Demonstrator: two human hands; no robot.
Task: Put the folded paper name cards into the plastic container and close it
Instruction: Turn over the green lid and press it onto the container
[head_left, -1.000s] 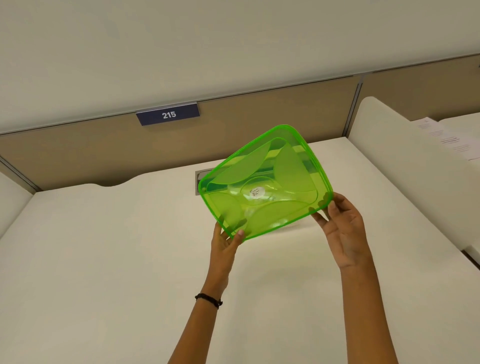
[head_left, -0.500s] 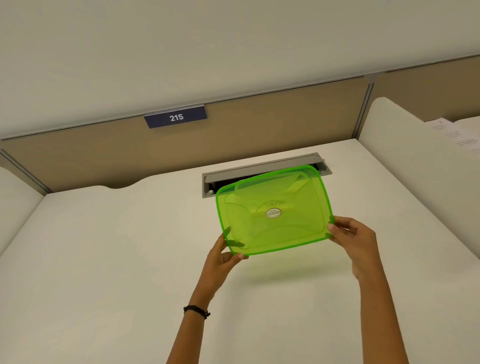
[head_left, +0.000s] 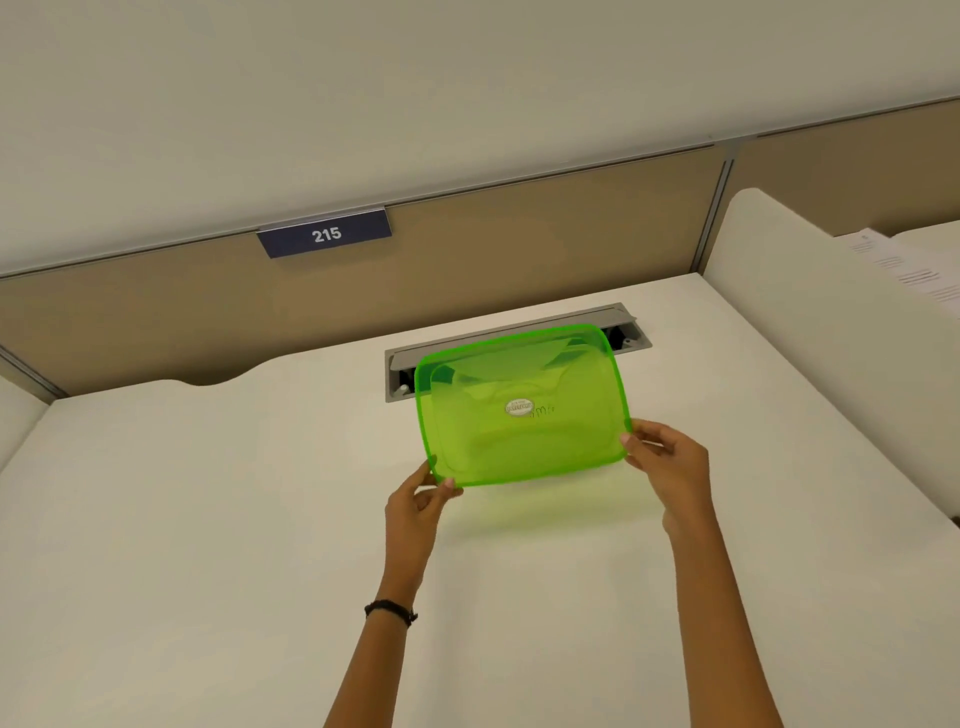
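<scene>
Item: one green see-through plastic container (head_left: 522, 410), flat and rectangular with rounded corners, a small oval label near its middle. Whether this was the lid alone or lid and tub together could not be told; a second, inner outline showed through the plastic.

Position: held in the air above the pale counter (head_left: 208, 519), just in front of a grey cable slot (head_left: 631, 332) at the back edge. It cast a green tint on the counter beneath. Its long axis ran left to right, between the two hands and slightly beyond them; the face was tilted toward the camera.

Hands: the left hand (head_left: 415, 512) was pinched on the near left corner, thumb on top. The right hand (head_left: 670, 467) was pinched on the near right corner, fingers curled around the edge. Both were equally near; neither was free.

Not seen: no name cards in view. A blue plate reading 215 (head_left: 326, 235) was fixed to the partition; printed papers (head_left: 914, 265) lay far right.

Judgement: the container probably wanted setting down and opening before any filling.
</scene>
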